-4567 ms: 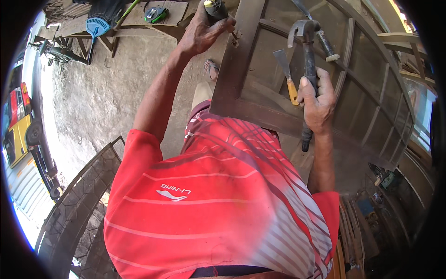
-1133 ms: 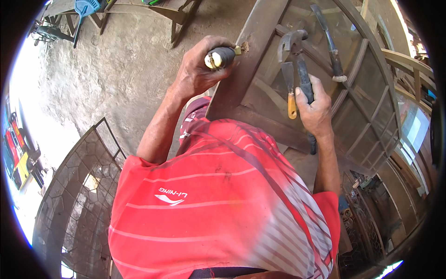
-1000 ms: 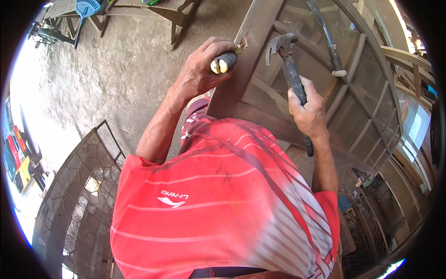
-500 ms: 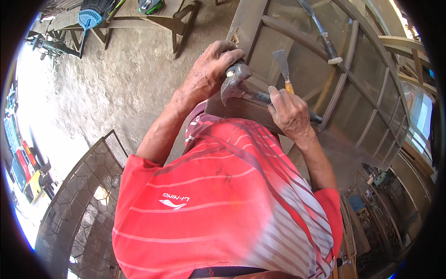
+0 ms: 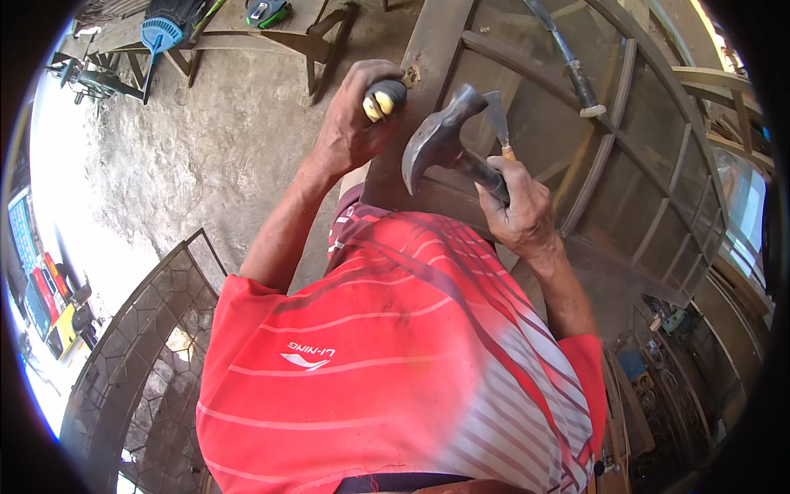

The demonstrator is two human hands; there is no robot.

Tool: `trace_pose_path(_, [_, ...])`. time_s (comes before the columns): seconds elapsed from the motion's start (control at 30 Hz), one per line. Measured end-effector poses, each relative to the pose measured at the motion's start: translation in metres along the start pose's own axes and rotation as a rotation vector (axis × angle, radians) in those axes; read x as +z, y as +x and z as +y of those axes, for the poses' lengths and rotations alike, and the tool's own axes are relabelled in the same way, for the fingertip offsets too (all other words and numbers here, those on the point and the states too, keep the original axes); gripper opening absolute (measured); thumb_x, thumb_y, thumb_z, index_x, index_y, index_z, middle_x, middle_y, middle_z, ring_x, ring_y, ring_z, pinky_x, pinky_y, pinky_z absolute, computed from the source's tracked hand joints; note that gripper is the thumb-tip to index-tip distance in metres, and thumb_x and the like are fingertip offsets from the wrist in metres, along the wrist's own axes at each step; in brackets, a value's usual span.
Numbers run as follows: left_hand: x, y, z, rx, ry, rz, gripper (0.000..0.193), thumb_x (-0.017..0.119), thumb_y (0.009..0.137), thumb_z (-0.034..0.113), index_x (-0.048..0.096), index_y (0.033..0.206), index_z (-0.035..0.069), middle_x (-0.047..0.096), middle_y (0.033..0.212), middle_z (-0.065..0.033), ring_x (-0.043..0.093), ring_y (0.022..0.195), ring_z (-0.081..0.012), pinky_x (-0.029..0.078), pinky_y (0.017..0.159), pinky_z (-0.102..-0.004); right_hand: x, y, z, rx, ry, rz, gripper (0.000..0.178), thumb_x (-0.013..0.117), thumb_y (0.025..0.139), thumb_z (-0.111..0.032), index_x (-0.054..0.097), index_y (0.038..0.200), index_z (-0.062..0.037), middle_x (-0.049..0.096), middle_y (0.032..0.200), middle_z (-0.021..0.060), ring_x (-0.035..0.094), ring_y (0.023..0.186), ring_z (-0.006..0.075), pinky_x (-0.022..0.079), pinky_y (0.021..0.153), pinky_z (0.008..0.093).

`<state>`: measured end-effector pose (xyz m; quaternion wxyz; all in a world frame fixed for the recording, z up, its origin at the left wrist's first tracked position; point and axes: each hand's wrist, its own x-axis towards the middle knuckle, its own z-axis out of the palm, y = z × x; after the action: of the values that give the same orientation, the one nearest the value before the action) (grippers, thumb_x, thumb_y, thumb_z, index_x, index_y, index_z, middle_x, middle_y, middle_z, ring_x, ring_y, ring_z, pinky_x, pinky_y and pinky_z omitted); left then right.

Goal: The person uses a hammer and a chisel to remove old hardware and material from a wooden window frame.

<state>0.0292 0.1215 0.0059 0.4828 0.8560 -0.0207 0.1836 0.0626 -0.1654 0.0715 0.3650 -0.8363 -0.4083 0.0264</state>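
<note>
My left hand [image 5: 350, 123] is closed around a tool whose rounded black and yellow handle end [image 5: 384, 100] points up toward me; its working end is hidden. It is held by the edge of a brown wooden frame [image 5: 428, 41] with divided panes. In my right hand [image 5: 527, 210], fingers wrapped round the dark shaft, is a claw hammer [image 5: 444, 136]. The hammer's head is tilted up, apart from the handle end. Beyond the hammer lies a scraper [image 5: 499, 119] with a flat metal blade and an orange-brown handle, partly covered by my right hand.
A long tool with a metal shank and dark handle [image 5: 580, 82] rests across the panes. At the far left, a wooden bench [image 5: 309, 43] carries a green and black tape measure [image 5: 267, 11], near a blue rake-like head [image 5: 160, 34]. A patterned panel [image 5: 140, 354] leans at lower left.
The hammer head has swung away from the left hand's tool, up and to the right. My left hand has shifted slightly left and turned, so the yellow handle end now shows.
</note>
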Motion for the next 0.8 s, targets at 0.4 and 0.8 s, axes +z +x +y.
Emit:
trace_pose_path(0.4, [-0.025,0.083,-0.041,-0.294,-0.242,-0.302,0.045,0.072,0.102,0.041,0.063,0.126,0.004,0.073,0.103,-0.0091,0.069,0.1,-0.0206,0.054,0.093,-0.0383,-0.024,0.025,0.019,0.531,0.111,0.042,0.029,0.072,0.1,-0.015,0.063,0.124,-0.0002,0.068,0.087,0.013,0.068,0.075,0.0229,0.054,0.07,0.0394])
trace_pose_path(0.8, [-0.001,0.132,-0.035,-0.256,-0.041,-0.433,0.057,0.081,0.093,0.039,0.055,0.13,0.003,0.071,0.105,-0.0211,0.07,0.099,-0.0332,0.054,0.086,-0.0461,-0.05,0.164,0.042,0.598,0.318,-0.009,0.034,0.063,0.106,-0.032,0.062,0.12,-0.001,0.053,0.067,-0.003,0.052,0.057,0.0056,0.044,0.051,0.025])
